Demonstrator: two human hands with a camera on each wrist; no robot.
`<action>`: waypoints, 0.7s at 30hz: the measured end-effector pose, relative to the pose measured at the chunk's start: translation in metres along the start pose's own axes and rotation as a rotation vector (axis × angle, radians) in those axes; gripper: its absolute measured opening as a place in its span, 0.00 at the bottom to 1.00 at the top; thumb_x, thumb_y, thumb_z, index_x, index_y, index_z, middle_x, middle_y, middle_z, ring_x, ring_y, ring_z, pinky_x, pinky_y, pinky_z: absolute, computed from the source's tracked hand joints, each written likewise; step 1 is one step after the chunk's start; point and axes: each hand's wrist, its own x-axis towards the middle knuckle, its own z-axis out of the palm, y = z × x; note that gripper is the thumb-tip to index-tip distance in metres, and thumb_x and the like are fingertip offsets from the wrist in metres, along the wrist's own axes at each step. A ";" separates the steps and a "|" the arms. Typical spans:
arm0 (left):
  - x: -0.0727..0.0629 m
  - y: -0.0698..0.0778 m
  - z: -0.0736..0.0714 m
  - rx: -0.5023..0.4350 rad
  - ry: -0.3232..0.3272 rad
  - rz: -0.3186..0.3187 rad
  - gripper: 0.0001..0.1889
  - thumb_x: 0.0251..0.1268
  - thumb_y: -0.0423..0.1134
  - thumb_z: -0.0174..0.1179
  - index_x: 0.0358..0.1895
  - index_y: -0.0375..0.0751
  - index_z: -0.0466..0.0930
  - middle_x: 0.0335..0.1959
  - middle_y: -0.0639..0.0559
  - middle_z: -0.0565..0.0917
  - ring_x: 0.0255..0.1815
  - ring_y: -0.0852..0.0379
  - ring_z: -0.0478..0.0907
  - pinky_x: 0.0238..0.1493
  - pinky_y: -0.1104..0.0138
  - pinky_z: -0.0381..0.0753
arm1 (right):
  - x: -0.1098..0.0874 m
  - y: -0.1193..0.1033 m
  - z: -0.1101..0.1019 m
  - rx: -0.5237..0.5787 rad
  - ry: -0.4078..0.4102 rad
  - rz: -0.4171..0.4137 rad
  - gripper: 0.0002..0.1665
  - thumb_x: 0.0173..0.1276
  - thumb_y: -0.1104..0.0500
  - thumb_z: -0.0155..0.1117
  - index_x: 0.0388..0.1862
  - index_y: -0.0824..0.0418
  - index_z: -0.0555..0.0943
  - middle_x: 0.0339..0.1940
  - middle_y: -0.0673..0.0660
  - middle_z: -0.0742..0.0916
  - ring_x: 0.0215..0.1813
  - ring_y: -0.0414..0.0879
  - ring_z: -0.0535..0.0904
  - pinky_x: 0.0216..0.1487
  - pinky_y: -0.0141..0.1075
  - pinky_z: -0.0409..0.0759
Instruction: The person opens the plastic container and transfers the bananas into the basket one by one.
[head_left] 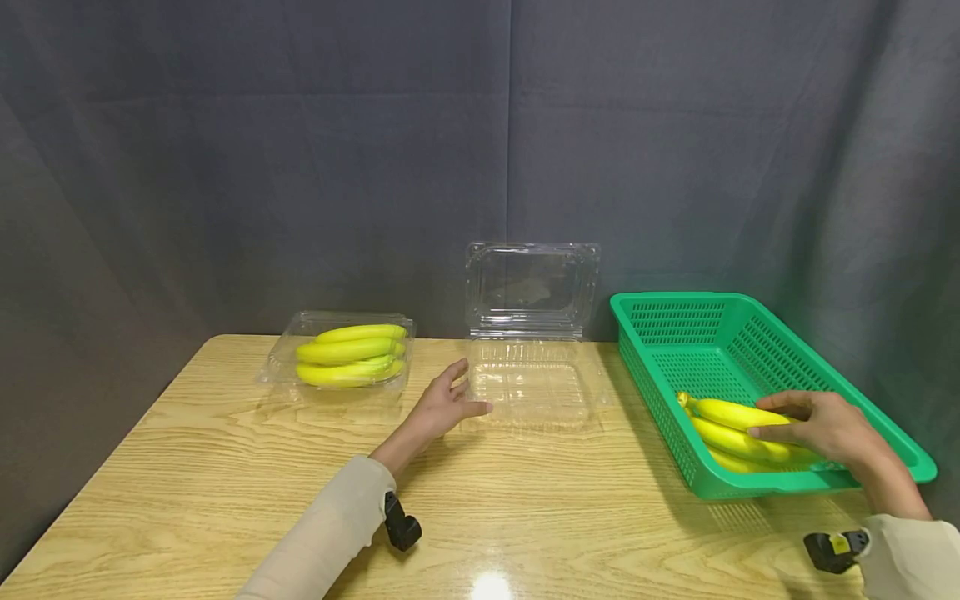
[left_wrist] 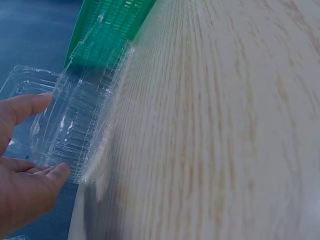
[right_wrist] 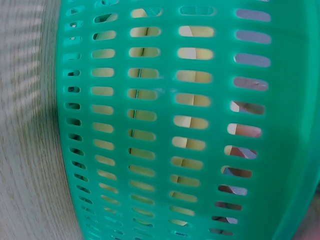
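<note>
In the head view my left hand is at the left edge of an open clear plastic clamshell container, thumb and fingers spread apart. The left wrist view shows its fingers and thumb right at the wall of the clamshell. My right hand reaches into a green plastic basket and grips a bunch of yellow bananas, thumb on the near side and fingers over the far side. Through the slots of the basket wall, the right wrist view shows pale yellow bananas; the hand is mostly hidden there.
On the left of the wooden table sits another clear clamshell with several bananas inside. The open clamshell's lid stands upright before a grey curtain behind the table.
</note>
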 end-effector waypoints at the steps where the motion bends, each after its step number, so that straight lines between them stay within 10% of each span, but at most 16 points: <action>1: 0.000 0.000 0.000 -0.001 -0.001 -0.001 0.48 0.60 0.35 0.68 0.78 0.38 0.45 0.77 0.43 0.48 0.74 0.42 0.52 0.66 0.48 0.62 | 0.000 0.000 0.000 0.007 -0.002 0.003 0.42 0.63 0.40 0.68 0.61 0.71 0.75 0.58 0.76 0.77 0.54 0.71 0.73 0.42 0.54 0.77; 21: 0.000 0.001 -0.001 0.004 0.028 -0.006 0.48 0.59 0.35 0.69 0.77 0.39 0.47 0.77 0.44 0.50 0.74 0.43 0.54 0.66 0.50 0.63 | -0.001 -0.007 -0.002 0.042 0.018 0.031 0.43 0.65 0.36 0.63 0.63 0.69 0.74 0.60 0.75 0.76 0.57 0.72 0.71 0.42 0.56 0.76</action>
